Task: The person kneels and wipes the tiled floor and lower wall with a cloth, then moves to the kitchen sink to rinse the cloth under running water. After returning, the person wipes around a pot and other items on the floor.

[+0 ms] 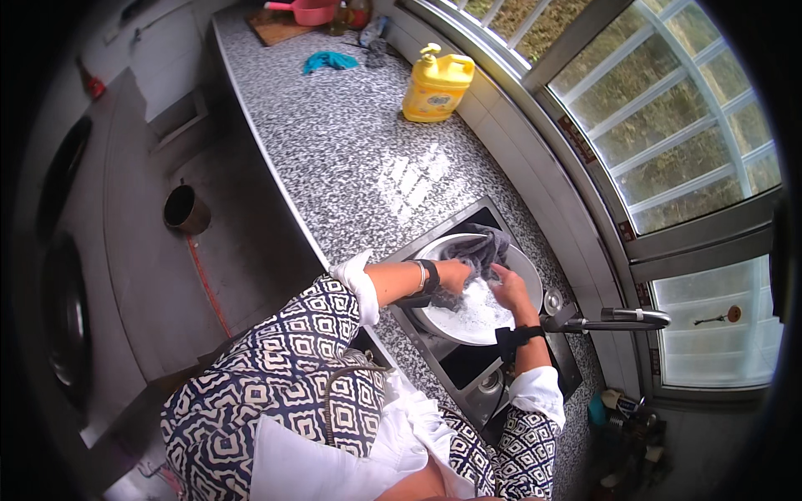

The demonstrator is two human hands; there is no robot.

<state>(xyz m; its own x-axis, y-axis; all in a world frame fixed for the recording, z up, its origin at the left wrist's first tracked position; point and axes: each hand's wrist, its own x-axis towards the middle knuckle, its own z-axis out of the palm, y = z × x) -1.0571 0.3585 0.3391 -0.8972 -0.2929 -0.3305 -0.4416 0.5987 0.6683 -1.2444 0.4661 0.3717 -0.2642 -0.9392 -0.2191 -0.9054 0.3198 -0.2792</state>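
A round white basin [526, 275] with sudsy water rests over the metal sink [432, 360]. A wet dark grey cloth [479, 247] lies partly in it and bunches up over its far rim. My left hand [452, 275], with a bracelet and a black band at the wrist, is in the basin at the cloth; its fingers are partly hidden by cloth and foam. Opposite it, my right hand [509, 288] is over the suds with its fingertips at the cloth's edge. Whether either hand grips the cloth is unclear.
A faucet [601, 320] reaches in at the right of the basin. On the speckled counter [338, 156] stand a yellow pump jug [438, 87], a teal cloth [329, 61], and a pink dipper [310, 11] near a wooden board [276, 28]. A barred window lines the right side.
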